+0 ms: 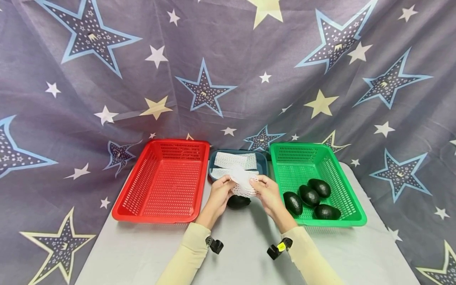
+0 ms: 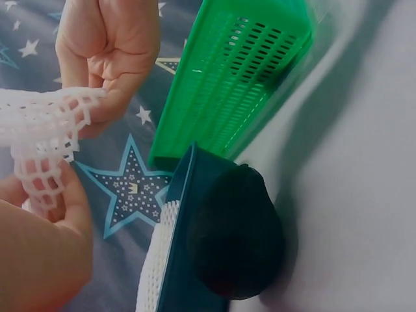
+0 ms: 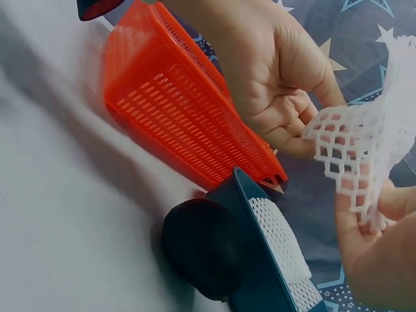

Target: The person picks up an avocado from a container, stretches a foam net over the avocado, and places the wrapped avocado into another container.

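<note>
Both hands hold a white foam net sleeve (image 1: 244, 183) up over the table, its mesh spread between them. My left hand (image 1: 218, 194) pinches one side of it and my right hand (image 1: 268, 194) pinches the other. In the right wrist view the sleeve's open mesh edge (image 3: 348, 149) stretches between the fingers of the two hands. Below the hands, a dark avocado (image 1: 238, 202) lies on the table, partly hidden by them in the head view. It sits close by the near side of a dark blue basin (image 1: 263, 163) that holds more white net sleeves (image 1: 229, 160).
A red basket (image 1: 162, 217) with nothing in it stands at the left. At the right is a green basket (image 1: 350, 206) with several avocados (image 1: 309, 195) in its near part. A star-patterned curtain (image 1: 228, 103) hangs behind the table (image 1: 246, 261).
</note>
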{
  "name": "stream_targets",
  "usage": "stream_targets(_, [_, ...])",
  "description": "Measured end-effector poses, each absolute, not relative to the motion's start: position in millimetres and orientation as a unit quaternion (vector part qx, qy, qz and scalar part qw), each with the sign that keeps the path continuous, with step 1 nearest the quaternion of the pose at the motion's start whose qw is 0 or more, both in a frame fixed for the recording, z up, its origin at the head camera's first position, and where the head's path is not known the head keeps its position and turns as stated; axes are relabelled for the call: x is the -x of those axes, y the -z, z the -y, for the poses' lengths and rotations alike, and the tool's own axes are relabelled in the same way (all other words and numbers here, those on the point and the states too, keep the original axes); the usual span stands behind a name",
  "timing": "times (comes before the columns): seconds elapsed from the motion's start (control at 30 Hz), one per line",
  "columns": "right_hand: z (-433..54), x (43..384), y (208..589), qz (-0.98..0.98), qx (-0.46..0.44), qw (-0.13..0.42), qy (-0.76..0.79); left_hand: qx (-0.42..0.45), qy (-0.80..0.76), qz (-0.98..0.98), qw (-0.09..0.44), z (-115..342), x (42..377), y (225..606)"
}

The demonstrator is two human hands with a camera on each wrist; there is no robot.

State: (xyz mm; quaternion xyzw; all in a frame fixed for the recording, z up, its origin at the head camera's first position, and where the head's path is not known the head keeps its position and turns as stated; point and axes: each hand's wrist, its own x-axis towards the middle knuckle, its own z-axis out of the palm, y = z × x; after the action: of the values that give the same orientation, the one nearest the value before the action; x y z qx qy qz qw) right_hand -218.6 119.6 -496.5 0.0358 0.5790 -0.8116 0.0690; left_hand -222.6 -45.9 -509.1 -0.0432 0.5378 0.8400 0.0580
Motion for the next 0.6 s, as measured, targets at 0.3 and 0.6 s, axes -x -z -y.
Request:
stream_targets(0.3, [-120,214,505,-0.593,-0.082,0.034,0.800,0.084,-0.830,-0.550,0.044,46,221,510])
stream_targets(0.6, [-118,203,514,-0.631,-0.115,0.007,0.767,0.117,-0.818,-0.562,0.033,46,221,511])
